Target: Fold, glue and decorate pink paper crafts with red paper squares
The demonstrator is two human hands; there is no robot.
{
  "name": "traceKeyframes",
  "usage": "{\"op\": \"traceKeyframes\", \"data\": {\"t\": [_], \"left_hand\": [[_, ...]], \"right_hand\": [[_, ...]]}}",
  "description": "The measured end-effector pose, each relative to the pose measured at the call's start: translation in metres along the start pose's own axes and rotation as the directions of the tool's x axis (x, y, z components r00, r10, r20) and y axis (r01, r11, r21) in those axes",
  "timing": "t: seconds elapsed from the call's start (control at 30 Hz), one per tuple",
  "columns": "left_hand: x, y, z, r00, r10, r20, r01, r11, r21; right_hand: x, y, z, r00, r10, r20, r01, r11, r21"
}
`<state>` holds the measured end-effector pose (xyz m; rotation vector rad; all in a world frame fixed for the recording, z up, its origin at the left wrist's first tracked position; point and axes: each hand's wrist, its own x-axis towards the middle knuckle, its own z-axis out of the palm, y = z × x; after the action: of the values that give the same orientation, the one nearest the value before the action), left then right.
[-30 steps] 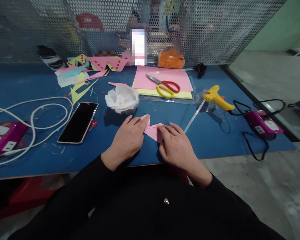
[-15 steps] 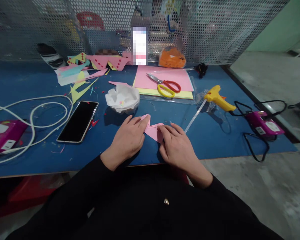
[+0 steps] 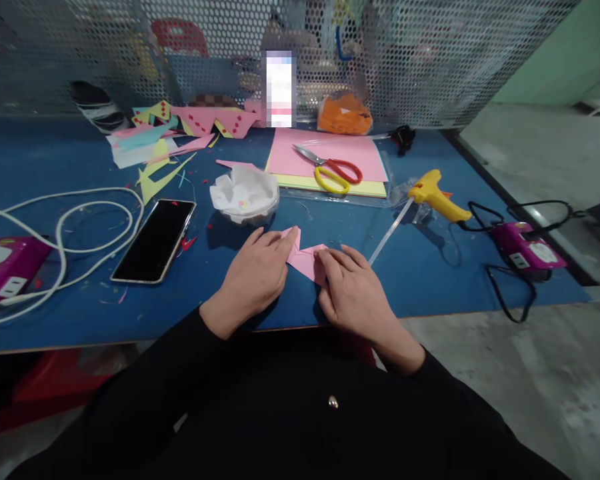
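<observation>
Head view, left hand (image 3: 254, 275) and right hand (image 3: 351, 290) still flat, pressing pink paper (image 3: 304, 259), poses unchanged

My left hand (image 3: 257, 270) lies palm down, fingers together and stretched toward one o'clock, the fingertips (image 3: 291, 235) pressed flat. My right hand (image 3: 353, 288) also lies palm down, just beside the left at its three o'clock, with its fingers pointing toward eleven o'clock and curled a little at the knuckles. The two sets of fingertips nearly meet, forming a shallow V that opens toward me. Neither hand is closed around anything; both press downward. My wrists angle back toward six o'clock, and both forearms, in black sleeves, run from the wrists down to my body at the bottom of the view.
</observation>
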<state>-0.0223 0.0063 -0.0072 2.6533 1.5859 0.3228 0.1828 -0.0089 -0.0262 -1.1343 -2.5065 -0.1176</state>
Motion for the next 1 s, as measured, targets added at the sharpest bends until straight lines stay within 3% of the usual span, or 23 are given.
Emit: {"op": "traceKeyframes", "data": {"t": [1.0], "left_hand": [[-0.0020,0.0018,0.0029,1.000,-0.001,-0.021,0.001,1.000,-0.009]], "right_hand": [[0.0000,-0.0003,0.0005,1.000,0.012,0.010,-0.012,1.000,-0.012]]}}
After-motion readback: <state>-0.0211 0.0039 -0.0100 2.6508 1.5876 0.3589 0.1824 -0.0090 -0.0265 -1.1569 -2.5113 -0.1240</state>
